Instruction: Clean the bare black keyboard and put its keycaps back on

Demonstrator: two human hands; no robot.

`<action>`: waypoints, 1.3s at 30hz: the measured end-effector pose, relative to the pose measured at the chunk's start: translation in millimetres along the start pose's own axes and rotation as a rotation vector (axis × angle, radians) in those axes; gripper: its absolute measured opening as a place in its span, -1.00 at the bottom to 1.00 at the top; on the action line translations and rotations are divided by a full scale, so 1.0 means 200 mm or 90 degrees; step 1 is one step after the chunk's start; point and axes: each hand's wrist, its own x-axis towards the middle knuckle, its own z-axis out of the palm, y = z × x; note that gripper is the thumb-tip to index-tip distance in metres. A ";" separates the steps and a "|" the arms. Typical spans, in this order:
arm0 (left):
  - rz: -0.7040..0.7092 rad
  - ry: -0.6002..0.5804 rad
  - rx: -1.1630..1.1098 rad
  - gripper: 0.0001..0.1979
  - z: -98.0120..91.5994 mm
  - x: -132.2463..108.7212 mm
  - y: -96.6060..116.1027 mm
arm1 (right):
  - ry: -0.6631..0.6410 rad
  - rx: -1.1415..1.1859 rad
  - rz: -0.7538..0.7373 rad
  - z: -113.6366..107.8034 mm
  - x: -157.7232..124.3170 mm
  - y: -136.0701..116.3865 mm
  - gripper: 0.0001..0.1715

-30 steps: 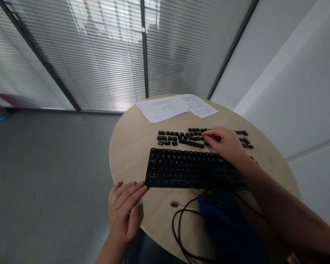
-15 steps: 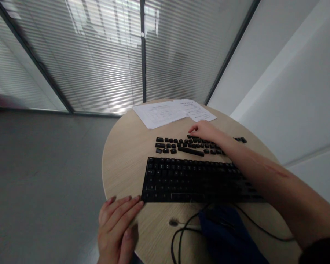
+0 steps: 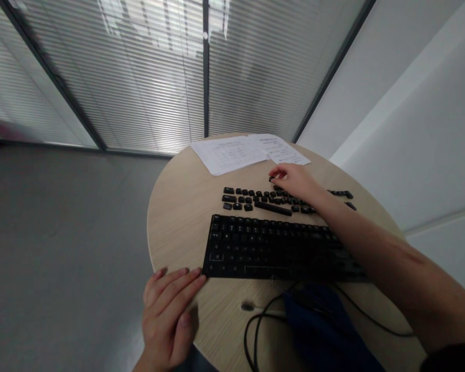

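A black keyboard lies on the round table, with several keycaps off its lower rows. My left hand rests at its front left corner, fingers stretched out and fingertips touching the corner. Behind the keyboard lie rows of loose black keycaps, among them a long space bar. Reaching over these rows, my right hand pinches a small black keycap between thumb and fingers. My right forearm hides part of the keyboard's right side and some of the keycaps.
Printed papers lie at the back of the wooden table. In front of the keyboard are a black cable, a small brush and a dark blue cloth. Glass panels with blinds stand behind.
My right hand has closed its fingers on a keycap and lifted it slightly from the back row. My left hand stays at the keyboard's corner. The view has shifted slightly.
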 end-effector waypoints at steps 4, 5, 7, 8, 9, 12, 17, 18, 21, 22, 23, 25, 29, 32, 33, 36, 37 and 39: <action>0.011 -0.018 0.006 -0.53 -0.01 0.00 0.00 | 0.074 0.110 -0.039 -0.10 -0.34 -0.12 -0.83; 0.002 -0.012 0.003 -0.54 -0.01 0.01 0.00 | 0.083 0.109 -0.049 -0.10 -0.43 -0.16 -0.86; -0.005 -0.007 -0.003 -0.54 -0.01 0.01 0.01 | 0.087 0.115 -0.092 -0.08 -0.59 -0.22 -0.90; -0.005 -0.003 -0.004 -0.54 -0.01 0.02 0.01 | 0.087 0.121 -0.113 -0.05 -0.65 -0.24 -0.90; -0.002 0.001 -0.004 -0.54 -0.01 0.03 0.02 | 0.087 0.126 -0.132 -0.03 -0.70 -0.26 -0.89; 0.001 0.013 -0.003 -0.53 0.00 0.04 0.03 | 0.087 0.125 -0.170 0.05 -0.75 -0.29 -0.84; -0.005 0.021 -0.006 -0.53 0.00 0.04 0.03 | 0.050 0.109 -0.221 0.10 -0.73 -0.29 -0.78; -0.007 0.022 -0.006 -0.53 0.01 0.04 0.03 | 0.046 0.107 -0.227 0.11 -0.72 -0.29 -0.77; -0.011 0.017 -0.004 -0.53 0.00 0.04 0.03 | 0.042 0.097 -0.236 0.12 -0.72 -0.30 -0.76; -0.011 0.014 -0.005 -0.53 0.00 0.04 0.03 | 0.041 0.092 -0.240 0.12 -0.72 -0.30 -0.76; -0.010 0.012 -0.006 -0.53 0.00 0.04 0.03 | 0.040 0.086 -0.242 0.12 -0.73 -0.30 -0.76; -0.007 0.010 -0.006 -0.53 0.00 0.04 0.03 | 0.041 0.078 -0.247 0.13 -0.73 -0.30 -0.77; -0.003 0.011 -0.007 -0.53 0.00 0.04 0.03 | 0.065 0.068 -0.251 0.13 -0.73 -0.30 -0.85; -0.003 0.012 -0.009 -0.53 0.00 0.04 0.03 | 0.074 0.072 -0.260 0.13 -0.73 -0.29 -0.87; -0.002 0.012 -0.010 -0.53 0.00 0.04 0.03 | 0.072 0.078 -0.267 0.14 -0.73 -0.29 -0.88; -0.002 0.008 -0.015 -0.53 0.00 0.04 0.03 | 0.073 0.095 -0.282 0.14 -0.74 -0.28 -0.88; -0.002 0.010 -0.015 -0.53 0.00 0.04 0.03 | 0.076 0.097 -0.282 0.15 -0.74 -0.28 -0.88; -0.004 0.012 -0.014 -0.53 0.00 0.04 0.04 | 0.084 0.091 -0.283 0.15 -0.74 -0.28 -0.89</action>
